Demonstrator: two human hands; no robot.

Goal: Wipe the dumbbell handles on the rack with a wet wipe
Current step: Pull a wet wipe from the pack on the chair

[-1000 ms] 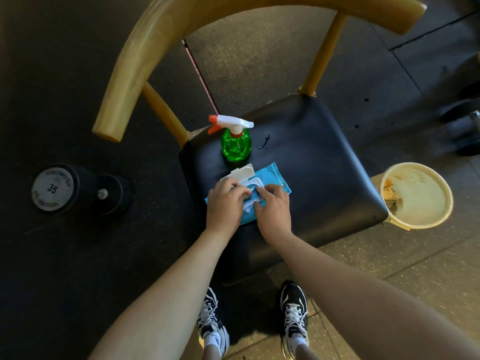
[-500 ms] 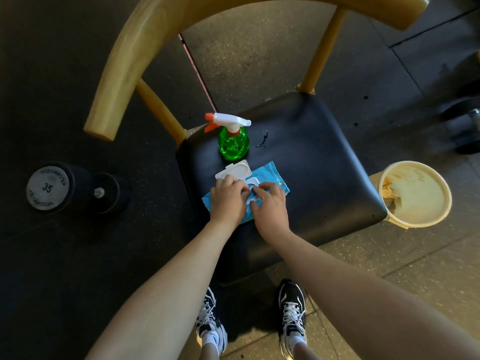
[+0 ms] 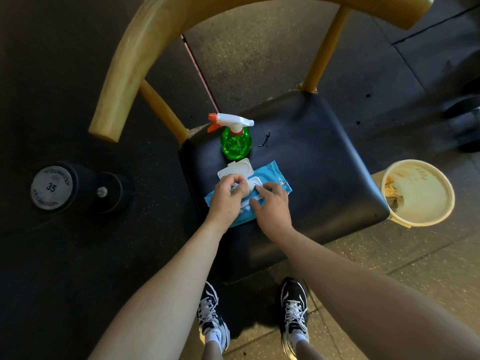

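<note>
— What is lying over on the left?
— A dumbbell (image 3: 52, 188) marked 35 is lying on the dark floor, well apart from both hands.
— And the hands?
— The left hand (image 3: 226, 201) is pinching a white wet wipe (image 3: 251, 187) that is poking from the opening of the blue wipe pack (image 3: 275, 175) on the chair seat (image 3: 324, 165). The pack's lid (image 3: 235, 170) is standing flipped open just beyond the knuckles. The right hand (image 3: 272, 211) is pressing down on the pack, fingers spread and fairly straight, gripping nothing.
— Anything else up there?
— A green spray bottle (image 3: 236, 141) is standing upright just behind the pack.
— And to the right?
— A pale bucket (image 3: 426, 201) is sitting on the floor beside the seat, holding crumpled tan scraps (image 3: 389, 188) against its left wall.
</note>
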